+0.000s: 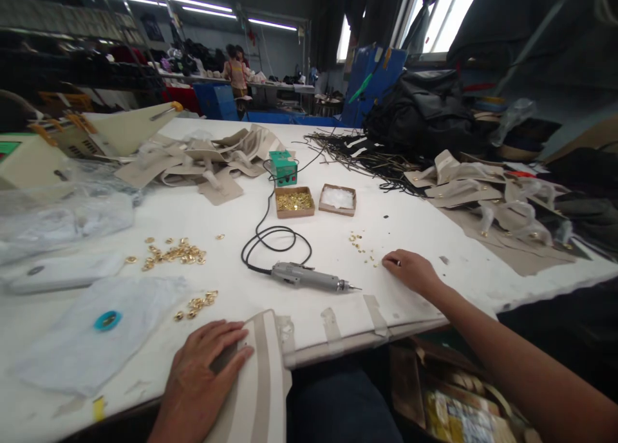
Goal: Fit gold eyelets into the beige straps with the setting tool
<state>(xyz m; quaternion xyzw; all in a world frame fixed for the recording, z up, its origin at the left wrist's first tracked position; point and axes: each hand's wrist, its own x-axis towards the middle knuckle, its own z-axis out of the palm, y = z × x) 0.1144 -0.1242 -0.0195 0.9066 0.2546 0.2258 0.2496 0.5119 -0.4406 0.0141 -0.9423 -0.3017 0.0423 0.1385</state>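
Observation:
My left hand (205, 366) lies flat on a beige and white striped fabric piece (263, 366) at the table's front edge, thumb and fingers stretched out. To the right, my right hand (410, 270) rests on the white tabletop with its fingertips pressed together; what they hold, if anything, is too small to make out. Small gold fasteners (357, 238) lie scattered just left of those fingertips. Between my hands is a grey electric screwdriver (309, 277), its bit pointing right. Larger gold hardware pieces (181, 253) sit in a loose pile on the left, with more gold pieces (196, 306) nearer me.
Behind the screwdriver stand a box of gold parts (295, 215), a box of white pieces (338, 211) and a green power unit (283, 167). Beige fabric parts (217, 156) lie back left, others (468, 188) right. Black cords (357, 156) spread behind. A person (235, 73) stands far back.

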